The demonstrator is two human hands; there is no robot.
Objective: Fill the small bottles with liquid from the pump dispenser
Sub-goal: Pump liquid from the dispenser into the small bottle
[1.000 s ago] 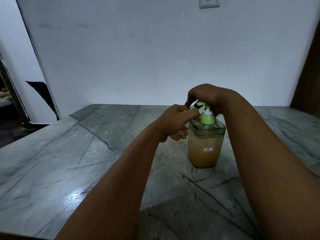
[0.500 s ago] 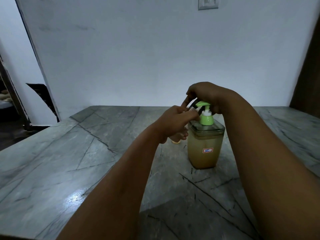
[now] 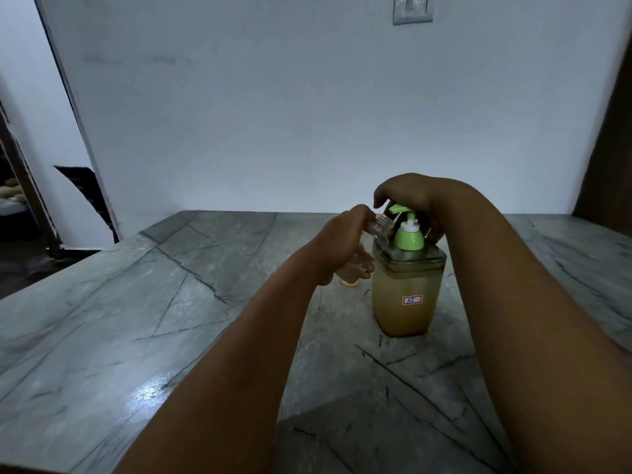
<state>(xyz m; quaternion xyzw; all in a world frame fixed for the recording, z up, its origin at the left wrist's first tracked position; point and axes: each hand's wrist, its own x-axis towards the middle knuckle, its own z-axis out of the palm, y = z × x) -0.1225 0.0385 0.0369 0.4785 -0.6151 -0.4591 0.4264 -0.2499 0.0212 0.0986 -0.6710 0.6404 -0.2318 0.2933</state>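
A square clear pump dispenser (image 3: 407, 295) full of yellowish liquid stands on the grey marble table (image 3: 171, 319); it has a green pump head (image 3: 402, 213) and a small "35" sticker. My left hand (image 3: 345, 248) grips a small clear bottle (image 3: 378, 227), tilted with its threaded mouth up against the pump's nozzle. My right hand (image 3: 417, 200) rests over the pump head, fingers curved around it and reaching down behind the green collar. The lower part of the small bottle is hidden in my left fist.
Something small and yellowish (image 3: 349, 283) peeks out on the table under my left hand. A white wall with a switch plate (image 3: 412, 8) closes the far side. A dark doorway (image 3: 20, 206) lies left, a brown panel (image 3: 612, 148) right.
The pump head has risen from its pressed-down position and my right hand has lifted with it. The small bottle's neck now shows more plainly beside the nozzle.
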